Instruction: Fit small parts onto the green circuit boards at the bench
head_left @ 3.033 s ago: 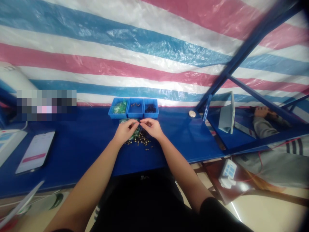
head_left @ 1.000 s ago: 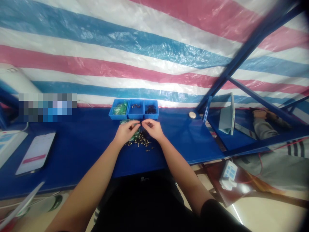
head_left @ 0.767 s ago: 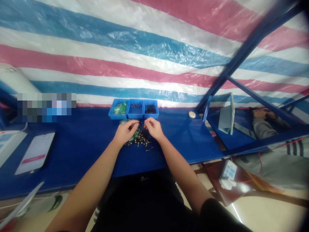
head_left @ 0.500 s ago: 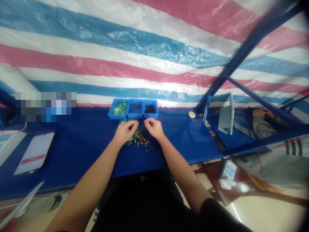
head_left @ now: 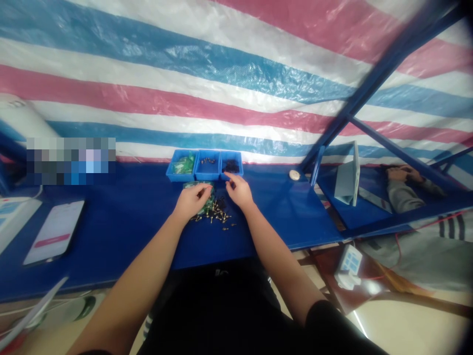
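Observation:
My left hand (head_left: 191, 201) is closed in a pinch over a pile of small brass-coloured metal pieces (head_left: 217, 215). What its fingertips hold is too small to make out. To the right of the pile is my right hand (head_left: 241, 192), index finger stretched forward and thumb apart from it; nothing shows between them. That finger reaches the front of a blue bin of small dark pieces (head_left: 231, 165). Beside it stand a blue bin with a few small metal pieces (head_left: 207, 168) and a blue bin holding green plastic bags (head_left: 183, 164). Green plastic material (head_left: 207, 204) lies partly under my left hand.
A phone (head_left: 55, 231) lies on the blue table (head_left: 129, 212) at left. A round pale object (head_left: 294, 175) sits near the blue metal frame (head_left: 351, 113) at right. Beyond it are a tablet on a stand (head_left: 347, 175) and another person's hands (head_left: 402, 173).
My right hand has moved forward and slightly right, away from my left, and its index finger has straightened toward the right bin. My left hand stays in its pinch.

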`<action>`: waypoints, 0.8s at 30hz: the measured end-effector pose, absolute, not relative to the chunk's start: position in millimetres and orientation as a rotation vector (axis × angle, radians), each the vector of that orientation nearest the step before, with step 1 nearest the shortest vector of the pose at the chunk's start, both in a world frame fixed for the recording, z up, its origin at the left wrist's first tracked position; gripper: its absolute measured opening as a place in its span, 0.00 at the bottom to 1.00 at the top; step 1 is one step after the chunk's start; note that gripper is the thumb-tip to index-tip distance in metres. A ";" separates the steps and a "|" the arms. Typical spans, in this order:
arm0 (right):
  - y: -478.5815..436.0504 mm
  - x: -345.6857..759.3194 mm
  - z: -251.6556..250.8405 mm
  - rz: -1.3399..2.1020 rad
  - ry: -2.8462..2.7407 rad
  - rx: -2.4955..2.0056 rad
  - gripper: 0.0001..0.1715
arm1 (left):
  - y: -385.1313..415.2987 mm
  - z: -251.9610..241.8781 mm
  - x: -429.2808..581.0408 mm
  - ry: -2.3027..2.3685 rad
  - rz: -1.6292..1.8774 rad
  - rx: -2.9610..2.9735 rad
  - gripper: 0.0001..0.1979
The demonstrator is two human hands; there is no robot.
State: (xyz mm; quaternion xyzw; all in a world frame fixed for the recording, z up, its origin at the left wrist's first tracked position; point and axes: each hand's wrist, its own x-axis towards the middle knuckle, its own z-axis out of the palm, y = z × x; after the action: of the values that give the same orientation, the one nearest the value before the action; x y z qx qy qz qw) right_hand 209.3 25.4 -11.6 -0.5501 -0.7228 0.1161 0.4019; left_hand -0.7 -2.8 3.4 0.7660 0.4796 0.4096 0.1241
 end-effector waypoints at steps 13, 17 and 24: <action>37.0 190.7 -16.5 0.251 -1.969 -1.747 0.15 | -2.6 4.4 0.0 1.430 1.167 2.243 0.16; 36.2 187.2 -14.6 0.200 -1.987 -1.810 0.15 | -2.7 4.0 0.7 1.439 1.176 2.240 0.16; 26.1 198.8 -12.9 0.292 -1.972 -1.607 0.12 | -1.5 4.0 -0.6 1.445 1.162 2.230 0.16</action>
State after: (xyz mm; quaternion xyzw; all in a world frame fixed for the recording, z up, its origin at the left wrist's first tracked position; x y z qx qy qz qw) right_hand 198.8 26.1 -12.9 -0.6013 -0.7379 0.1093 0.2863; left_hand -0.6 -1.5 4.0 0.7632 0.4946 0.3979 0.1206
